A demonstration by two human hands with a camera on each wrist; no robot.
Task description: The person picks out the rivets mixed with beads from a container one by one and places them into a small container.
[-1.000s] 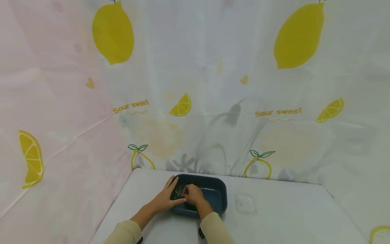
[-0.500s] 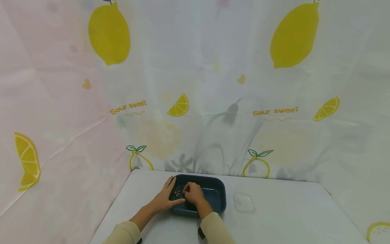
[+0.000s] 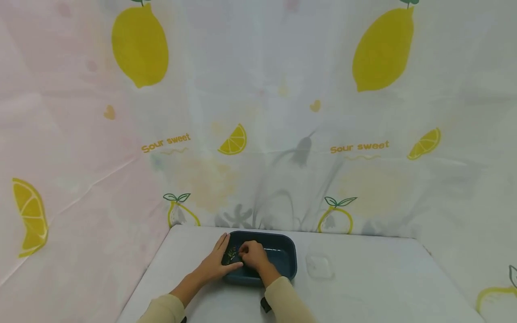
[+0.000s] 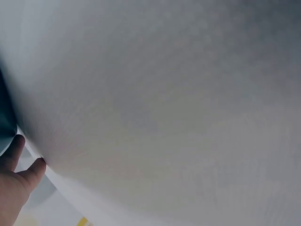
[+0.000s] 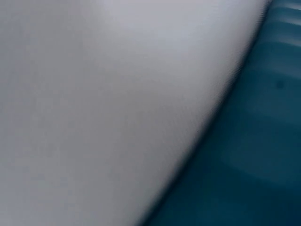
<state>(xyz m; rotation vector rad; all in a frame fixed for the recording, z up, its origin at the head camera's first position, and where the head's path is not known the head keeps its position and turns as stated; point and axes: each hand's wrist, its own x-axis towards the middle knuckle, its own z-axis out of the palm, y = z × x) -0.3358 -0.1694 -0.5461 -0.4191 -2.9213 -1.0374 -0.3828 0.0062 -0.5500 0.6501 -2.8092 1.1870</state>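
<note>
A dark blue rectangular tray with raised walls stands on the white table. Small shiny multicoloured bits, too tiny to identify, lie at its left end. My left hand rests against the tray's left side, fingers and thumb spread; part of this hand shows in the left wrist view. Inside the tray, my right hand has its fingers bent and bunched just right of the bits. Whether anything is between those fingertips cannot be made out. The right wrist view shows only the blue tray and table, no hand.
To the tray's right lies a small clear plastic container or lid on the white table. A curtain printed with lemons rises behind the table and along its sides.
The whole scene has drifted slightly left in the head view. My right hand's fingers have shifted a little among the bits. My left hand stays at the tray's left side.
</note>
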